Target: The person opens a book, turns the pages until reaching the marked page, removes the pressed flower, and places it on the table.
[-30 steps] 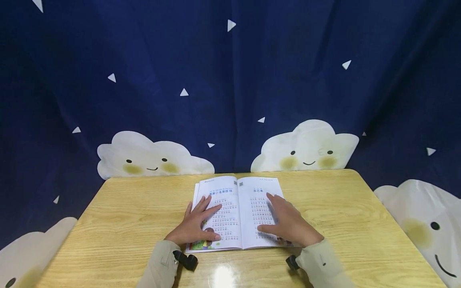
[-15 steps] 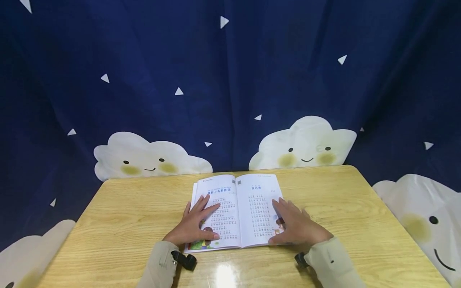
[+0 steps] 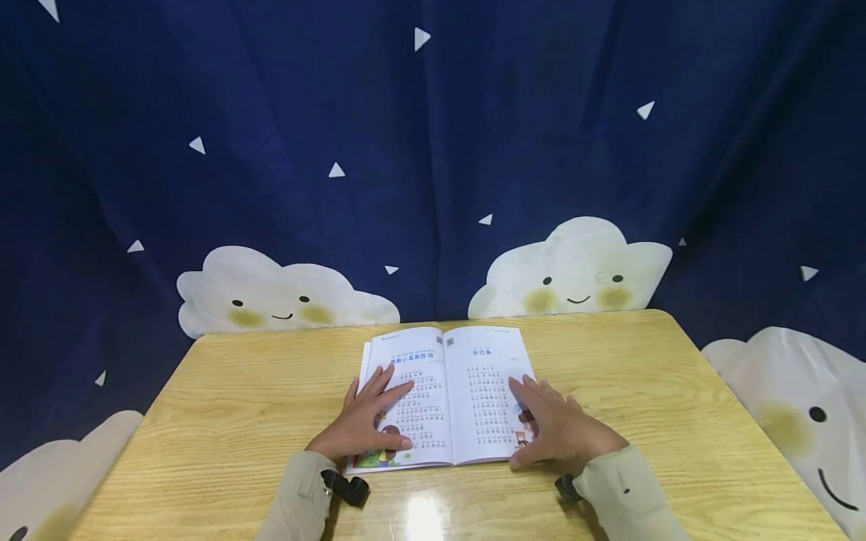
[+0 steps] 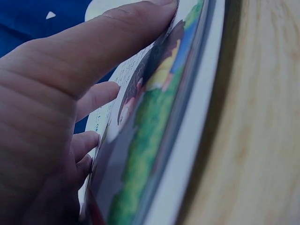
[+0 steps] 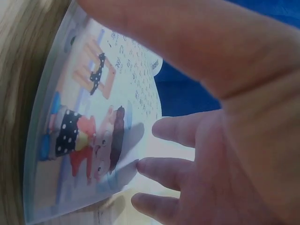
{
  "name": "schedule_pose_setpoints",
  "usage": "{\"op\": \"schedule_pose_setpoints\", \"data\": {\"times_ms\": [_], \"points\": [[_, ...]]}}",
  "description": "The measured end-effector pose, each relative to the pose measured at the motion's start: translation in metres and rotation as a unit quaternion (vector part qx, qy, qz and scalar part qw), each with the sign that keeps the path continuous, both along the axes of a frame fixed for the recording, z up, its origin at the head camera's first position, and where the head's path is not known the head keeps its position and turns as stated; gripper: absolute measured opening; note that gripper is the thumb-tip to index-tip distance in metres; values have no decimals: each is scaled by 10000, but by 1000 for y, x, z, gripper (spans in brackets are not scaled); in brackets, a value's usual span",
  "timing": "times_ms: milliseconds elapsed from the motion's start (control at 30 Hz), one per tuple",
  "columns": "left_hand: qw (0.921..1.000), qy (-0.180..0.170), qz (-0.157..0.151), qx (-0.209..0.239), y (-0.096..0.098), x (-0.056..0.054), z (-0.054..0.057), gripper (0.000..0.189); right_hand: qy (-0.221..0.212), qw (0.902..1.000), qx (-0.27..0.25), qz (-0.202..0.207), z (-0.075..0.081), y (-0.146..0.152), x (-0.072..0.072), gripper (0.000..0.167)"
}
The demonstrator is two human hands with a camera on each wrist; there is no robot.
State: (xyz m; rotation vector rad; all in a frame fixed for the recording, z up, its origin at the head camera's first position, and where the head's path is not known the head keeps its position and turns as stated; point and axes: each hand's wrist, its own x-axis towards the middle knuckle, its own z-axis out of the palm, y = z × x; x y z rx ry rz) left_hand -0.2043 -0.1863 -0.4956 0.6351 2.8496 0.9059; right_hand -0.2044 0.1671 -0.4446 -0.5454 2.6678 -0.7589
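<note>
An open book (image 3: 422, 398) with printed text and coloured pictures lies on the wooden table. My left hand (image 3: 365, 421) rests on its left page, fingers spread and thumb stretched toward the lower text. In the left wrist view the thumb lies across a picture (image 4: 154, 108) of green grass and a figure. At the right page's outer edge is my right hand (image 3: 568, 428), its fingers spread and relaxed. In the right wrist view those fingertips are at the page (image 5: 93, 140), beside a drawing of a child and a chair. Neither hand pinches a page.
The light wooden table (image 3: 257, 391) extends around the book on both sides. Behind it hangs a dark blue curtain (image 3: 304, 113) with white triangles and smiling clouds. A black strapped device (image 3: 348, 488) sits at the left wrist, another (image 3: 567, 488) at the right.
My right hand has slid from the middle of the right page outward to its right edge, uncovering the text and picture there. The left hand has stayed in place on its page.
</note>
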Motion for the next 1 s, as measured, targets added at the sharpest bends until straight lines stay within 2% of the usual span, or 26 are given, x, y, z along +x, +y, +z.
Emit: {"op": "schedule_pose_setpoints", "data": {"times_ms": [300, 500, 733, 1000], "points": [[10000, 30, -50, 18, 0, -1, 1, 93, -94, 9999, -56, 29, -1, 0, -1, 121], [9999, -12, 30, -108, 0, 0, 0, 95, -101, 9999, -100, 20, -1, 1, 0, 120], [9999, -48, 86, -121, -1, 0, -2, 95, 163, 9994, -69, 305, 0, 1, -2, 118], [9999, -17, 55, -120, -1, -1, -4, 96, 208, 9987, -303, 339, 0, 0, -1, 121]]}}
